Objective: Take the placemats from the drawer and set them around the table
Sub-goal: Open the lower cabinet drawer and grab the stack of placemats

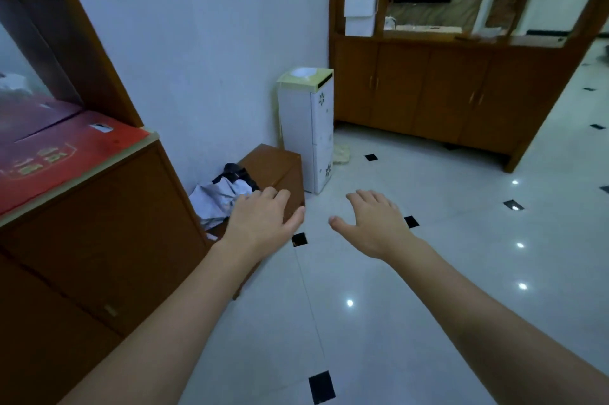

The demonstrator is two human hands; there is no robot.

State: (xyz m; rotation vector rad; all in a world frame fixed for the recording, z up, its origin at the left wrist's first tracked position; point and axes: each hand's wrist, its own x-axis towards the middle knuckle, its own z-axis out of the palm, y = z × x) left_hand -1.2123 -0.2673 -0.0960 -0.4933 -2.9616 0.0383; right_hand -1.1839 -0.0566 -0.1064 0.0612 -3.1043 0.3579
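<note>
Left hand (260,218): centre of frame, fingers relaxed and spread, grip apart, holding nothing.
Right hand (375,223): just right of centre, likewise apart and empty.
Placemats: not in view; no table visible.
Cabinet (99,240): lower left, possibly housing the drawer.
Handling (judged): placemats likely light, flat, flexible; grasp the stack by one edge.

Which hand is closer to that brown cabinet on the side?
The left hand, probably. It hovers open beside the brown cabinet, while the right hand is out over the white floor.
</note>
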